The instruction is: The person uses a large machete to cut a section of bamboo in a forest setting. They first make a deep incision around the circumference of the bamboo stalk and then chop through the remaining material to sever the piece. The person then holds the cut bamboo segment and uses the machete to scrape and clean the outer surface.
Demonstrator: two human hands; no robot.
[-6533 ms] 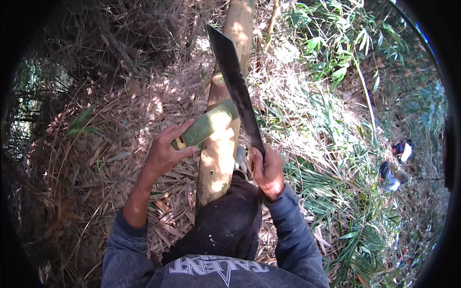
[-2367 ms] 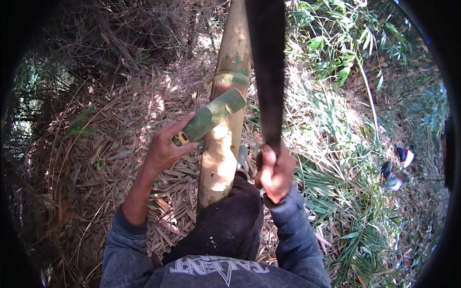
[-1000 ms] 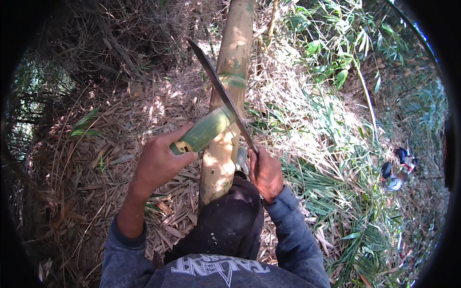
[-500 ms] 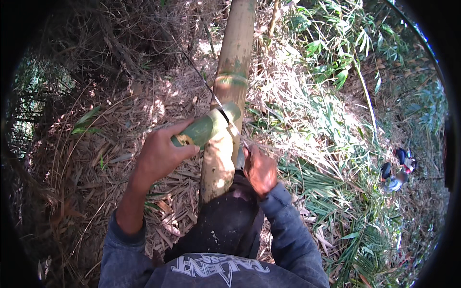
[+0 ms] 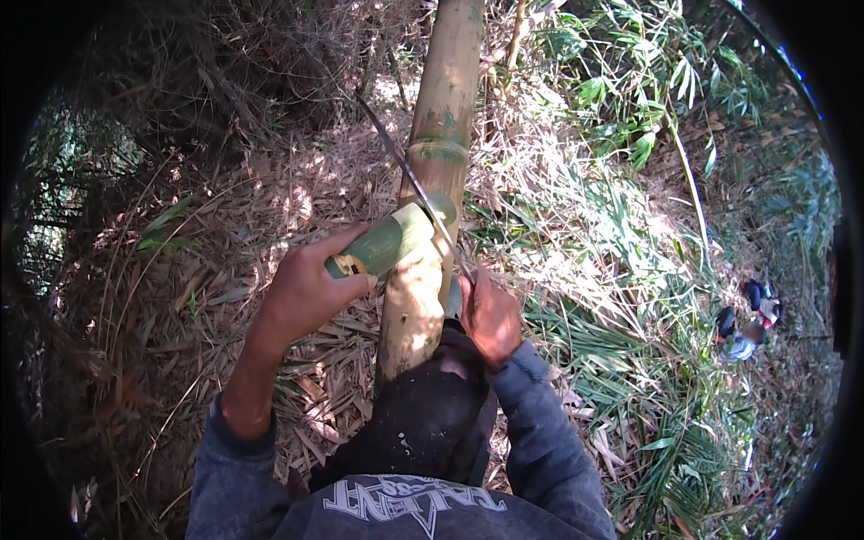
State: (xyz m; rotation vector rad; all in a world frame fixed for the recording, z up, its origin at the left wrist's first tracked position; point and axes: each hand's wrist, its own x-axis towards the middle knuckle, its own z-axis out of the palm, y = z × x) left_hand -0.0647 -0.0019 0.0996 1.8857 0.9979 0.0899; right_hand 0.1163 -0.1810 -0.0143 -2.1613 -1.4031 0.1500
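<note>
My left hand [image 5: 310, 279] is wrapped round the near-left end of a short green bamboo section [image 5: 376, 247], whose end shows a pale, broken hollow. The section slants up to the right across a thick yellowish bamboo pole [image 5: 447, 76]. A long, thin machete blade [image 5: 393, 148] crosses the section's far end, on a patch where pale wood shows. It runs from my right hand [image 5: 490, 315] up to the left past the pole. My right hand is closed at the blade's lower end, and the handle is mostly hidden by the fingers.
The pole runs from the top of view down to my dark-trousered leg [image 5: 418, 405]. Dry bamboo leaves [image 5: 243, 297] cover the ground. Green leafy branches [image 5: 603, 90] stand at upper right, and tangled dry twigs [image 5: 225, 72] at upper left. People [image 5: 747, 319] are far off to the right.
The machete blade has turned and shifted, so that more of its flat shows and its tip lies a little farther right. Both hands stay nearly in place, and the green section remains held.
</note>
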